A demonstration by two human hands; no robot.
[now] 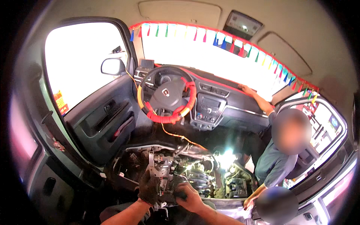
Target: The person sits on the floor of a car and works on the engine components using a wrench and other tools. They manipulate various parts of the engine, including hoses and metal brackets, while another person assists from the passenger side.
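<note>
Low in the view, my left hand [147, 188], in a dark glove, is closed against a grey metal part with a flat upright bracket [152, 165]. The part stands over the near left of an open engine bay [245, 176]. Just to its right is my right hand [188, 195], with its fingers curled at the part's lower right side. Something dark lies at those fingers, and I cannot make out what it is. Beyond my hands sits the engine [198, 178], with dark curved pipes, partly lit by a bright work lamp [227, 159].
A steering wheel [167, 95] with red and yellow wrapping stands ahead. An orange cord [176, 135] runs from it toward the engine bay. At right a person [277, 165] leans in, one hand on the dashboard [236, 101]. A door [101, 116] is at left.
</note>
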